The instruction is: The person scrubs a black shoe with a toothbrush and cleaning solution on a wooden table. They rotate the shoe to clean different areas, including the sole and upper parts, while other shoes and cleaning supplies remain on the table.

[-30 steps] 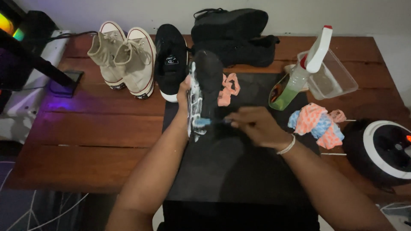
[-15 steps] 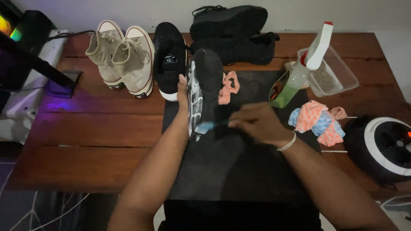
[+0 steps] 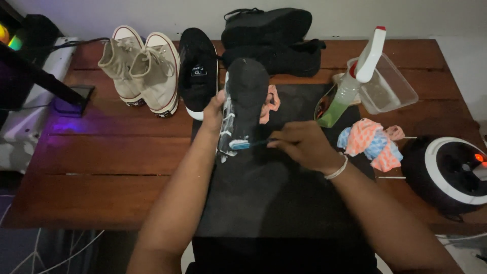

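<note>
My left hand [image 3: 213, 112] is wrapped around the black shoe [image 3: 246, 96], fingers curled on its far side, tipping the white sole edge toward my right hand [image 3: 303, 146] so it can be reached. That hand's fingers are pinched shut on a blue toothbrush [image 3: 243, 144], bristles against the sole. The shoe sits over the black mat [image 3: 264, 193]; right of it stand a spray bottle [image 3: 355, 81] and a rag [image 3: 373, 143], left of it the cream sneakers [image 3: 142, 71].

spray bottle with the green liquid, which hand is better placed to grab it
Right. The right hand lies nearer the clear spray bottle of green liquid, though it holds a blue-headed brush; the left hand steadies the black shoe.
</note>
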